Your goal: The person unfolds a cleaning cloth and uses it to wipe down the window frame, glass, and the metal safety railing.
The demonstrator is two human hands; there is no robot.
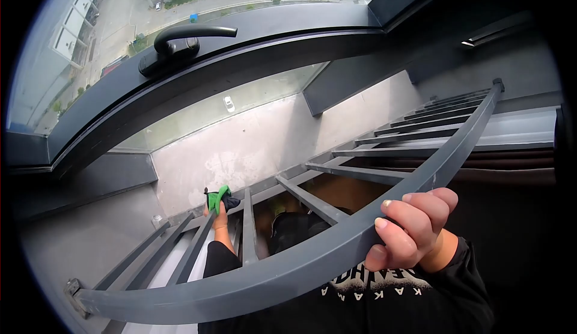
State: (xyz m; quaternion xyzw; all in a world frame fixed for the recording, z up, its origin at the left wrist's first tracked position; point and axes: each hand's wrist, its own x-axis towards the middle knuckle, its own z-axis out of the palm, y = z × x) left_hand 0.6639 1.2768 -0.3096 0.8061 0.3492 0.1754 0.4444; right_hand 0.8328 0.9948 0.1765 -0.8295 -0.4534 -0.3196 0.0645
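Left hand (221, 217): My fingers are bent in around the cloth and have hold of it. The cloth hides some of them, so I can't tell how tight they squeeze.
Cloth (213, 201): It is green and black, all bunched up. It sits in my left hand and pokes out past my fingers, on the side near the window. It is by the near edge of the sill (258, 130). I can't tell if it touches the sill.
Left arm: It goes in between the bars (249, 226), in a black sleeve (219, 261).
Right hand (419, 229): My fingers are curled over the top rail (270, 289) and hold on to it. This hand is well apart from the cloth.
Top rail: It is gray and runs across in front of my shirt (360, 313). The cloth is on the other side of it from me.
Sill: It is pale, with whitish smudges near the cloth.
Window frame (258, 24): It is dark gray, past the sill, with a black handle (198, 32) on it.
Outside: Through the glass I see a white car (228, 104) down below.
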